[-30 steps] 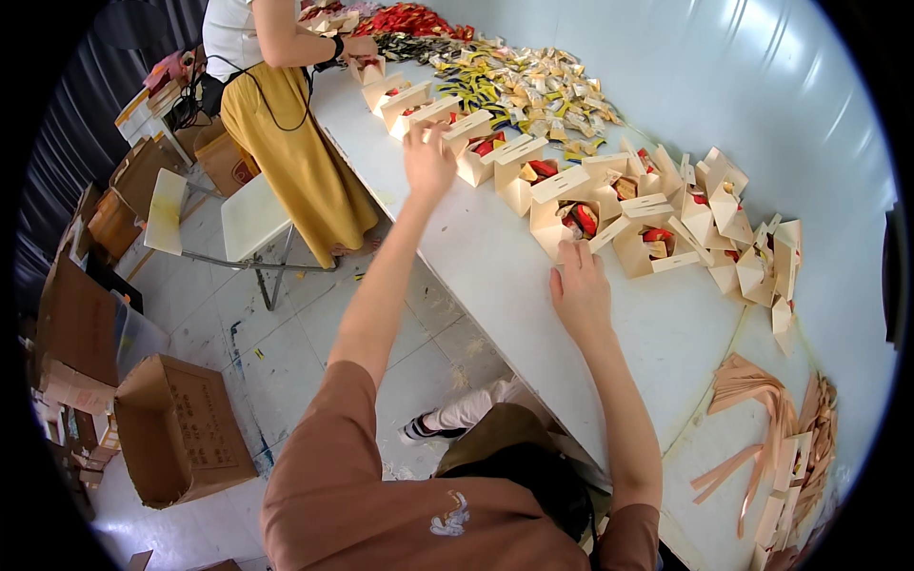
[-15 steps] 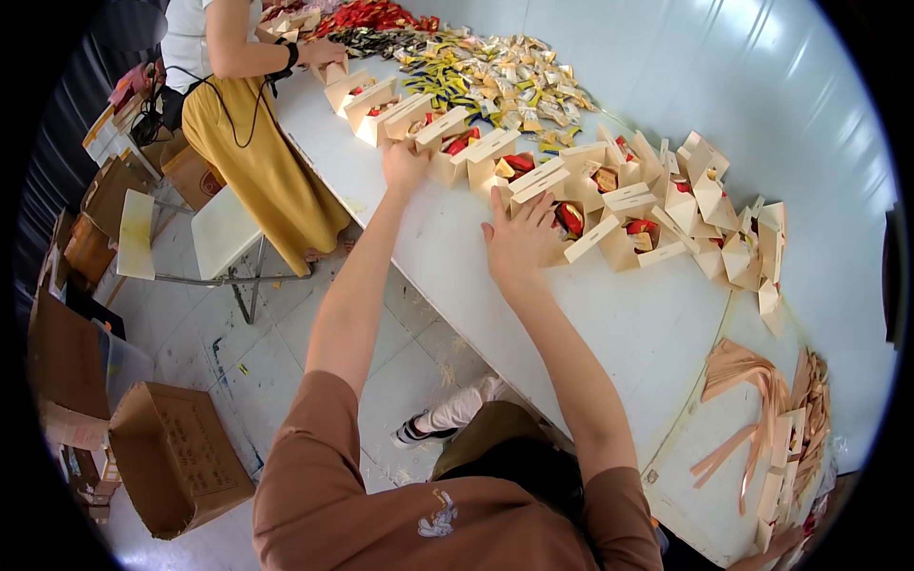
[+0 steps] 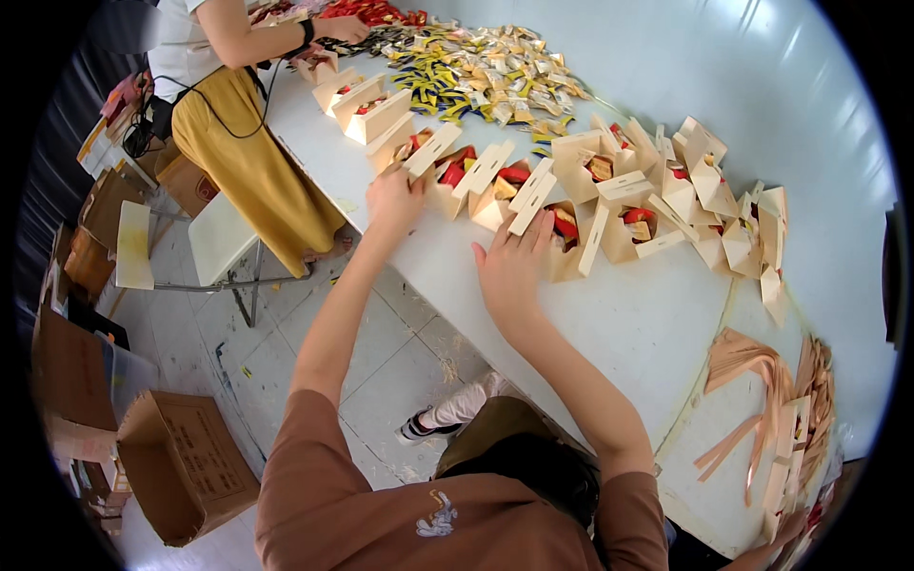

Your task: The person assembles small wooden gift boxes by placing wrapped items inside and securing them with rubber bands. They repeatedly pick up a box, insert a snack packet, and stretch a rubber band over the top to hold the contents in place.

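Observation:
My left hand [image 3: 393,202] is at the near side of a cream paper box [image 3: 388,145] with upright handle flaps, its fingers bent around the box's lower edge. Farther right, my right hand [image 3: 511,271] lies with fingers stretched and thumb apart against another cream box [image 3: 531,195] in the same row. Between my hands stand several open boxes holding small red and yellow wrapped packets [image 3: 514,175]. Just beyond my right fingertips, an open box shows a red packet [image 3: 564,225] inside. Parts of my left fingers are hidden by the box.
Loose yellow and pale packets [image 3: 495,71] are heaped along the table's far side, with a red pile [image 3: 371,11] beyond. More filled boxes [image 3: 709,186] crowd the right. Flat tan ribbons [image 3: 747,366] lie near right. A co-worker's hand [image 3: 347,29] is at far left. A folding chair [image 3: 221,231] stands beside the table.
My hands and the boxes between them have shifted nearer and slightly left. The co-worker's hand has moved from a box to above the packet pile.

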Motion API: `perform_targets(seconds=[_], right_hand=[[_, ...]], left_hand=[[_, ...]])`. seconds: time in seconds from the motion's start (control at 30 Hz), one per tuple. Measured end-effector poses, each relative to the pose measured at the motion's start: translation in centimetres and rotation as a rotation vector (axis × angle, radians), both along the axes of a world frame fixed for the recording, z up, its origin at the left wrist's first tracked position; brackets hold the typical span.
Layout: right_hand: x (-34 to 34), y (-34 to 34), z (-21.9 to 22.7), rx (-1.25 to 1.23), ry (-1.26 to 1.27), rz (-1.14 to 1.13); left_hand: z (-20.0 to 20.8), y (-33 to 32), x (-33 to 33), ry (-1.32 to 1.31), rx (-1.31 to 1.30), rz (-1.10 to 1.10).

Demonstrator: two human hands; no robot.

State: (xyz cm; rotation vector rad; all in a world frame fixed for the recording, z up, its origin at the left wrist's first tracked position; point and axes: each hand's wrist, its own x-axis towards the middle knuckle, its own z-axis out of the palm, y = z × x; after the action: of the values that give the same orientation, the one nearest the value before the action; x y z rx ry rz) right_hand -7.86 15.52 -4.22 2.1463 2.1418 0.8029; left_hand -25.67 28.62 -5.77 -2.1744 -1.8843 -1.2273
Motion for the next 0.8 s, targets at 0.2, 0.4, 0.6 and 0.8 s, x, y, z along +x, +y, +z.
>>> perform_targets(seconds=[0.2, 0.4, 0.6, 0.8], right_hand=[[1.6, 0.0, -0.4, 0.123, 0.072, 0.022], [2.7, -5.7, -0.4, 0.093, 0.060, 0.014], [6.1, -16.3, -0.3, 0.148, 0.109, 0.006], [11.7, -27.7, 0.0, 0.163, 0.212, -0.083]], left_hand=[[-0.1, -2.8, -0.5, -0.040, 0.089, -0.070], [-0.9, -7.0, 0.6, -0.025, 0.259, -0.138], [-1.3, -17.3, 3.0, -0.044, 0.199, -0.322], [-1.3, -26.5, 9.0, -0.128, 0.048, -0.597]])
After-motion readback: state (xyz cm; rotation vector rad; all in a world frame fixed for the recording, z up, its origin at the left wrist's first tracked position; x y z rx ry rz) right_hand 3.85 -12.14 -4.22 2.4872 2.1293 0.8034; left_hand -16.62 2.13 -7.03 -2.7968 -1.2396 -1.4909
